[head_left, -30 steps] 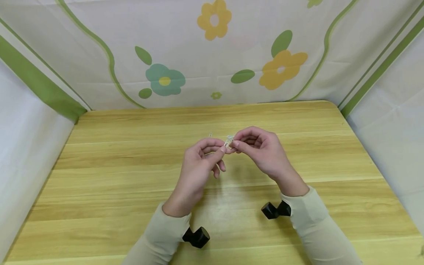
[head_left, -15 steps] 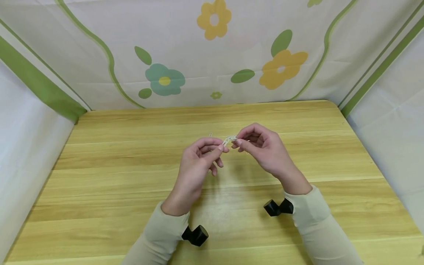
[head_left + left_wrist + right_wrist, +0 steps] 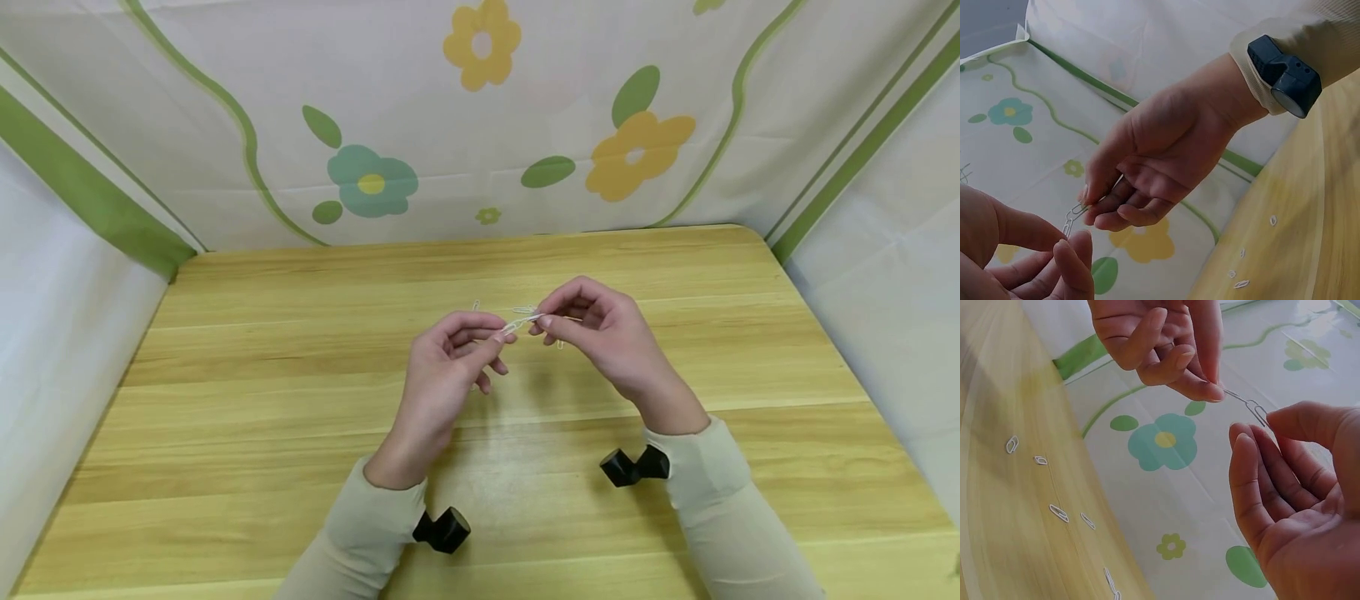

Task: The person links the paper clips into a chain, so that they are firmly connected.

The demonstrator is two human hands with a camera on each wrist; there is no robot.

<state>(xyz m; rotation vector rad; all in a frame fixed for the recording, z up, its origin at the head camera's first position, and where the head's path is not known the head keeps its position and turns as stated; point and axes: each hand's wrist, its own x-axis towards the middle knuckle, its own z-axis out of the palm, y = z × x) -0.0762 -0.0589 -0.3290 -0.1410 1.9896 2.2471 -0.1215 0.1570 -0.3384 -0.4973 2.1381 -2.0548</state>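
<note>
Two silver paper clips, hooked together end to end, stretch between my hands above the table. My left hand (image 3: 450,358) pinches one paper clip (image 3: 1233,395) between thumb and index finger. The other paper clip (image 3: 1256,412) is pinched by the thumb and fingers of my right hand (image 3: 603,337). In the left wrist view, the linked clips (image 3: 1074,212) run between the fingertips of my left hand (image 3: 1029,250) and my right hand (image 3: 1160,150). The clip ends under the fingertips are hidden.
Several loose paper clips lie on the wooden table (image 3: 262,400): one clip (image 3: 476,305) behind my left hand, others (image 3: 523,309) beyond the held pair, and one clip (image 3: 560,344) below my right hand. A flowered cloth (image 3: 450,125) hangs behind the table's far edge.
My right hand has drawn slightly right, away from my left hand. The paper clips between them now lie stretched in a line, and the loose clips behind show separately.
</note>
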